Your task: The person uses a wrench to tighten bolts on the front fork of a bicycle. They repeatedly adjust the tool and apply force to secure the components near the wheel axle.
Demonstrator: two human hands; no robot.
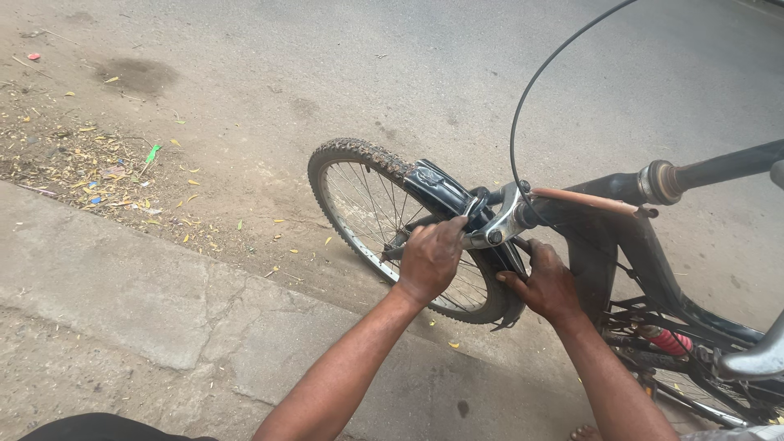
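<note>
We are gripping the bicycle's front brake caliper above the front wheel: left hand closed over it, right hand clasping its other side.

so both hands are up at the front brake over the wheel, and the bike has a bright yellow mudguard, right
Not quite. The head view shows the mudguard is black, not yellow. The rest holds: the left hand and the right hand are both at the front brake above the front wheel.
</note>
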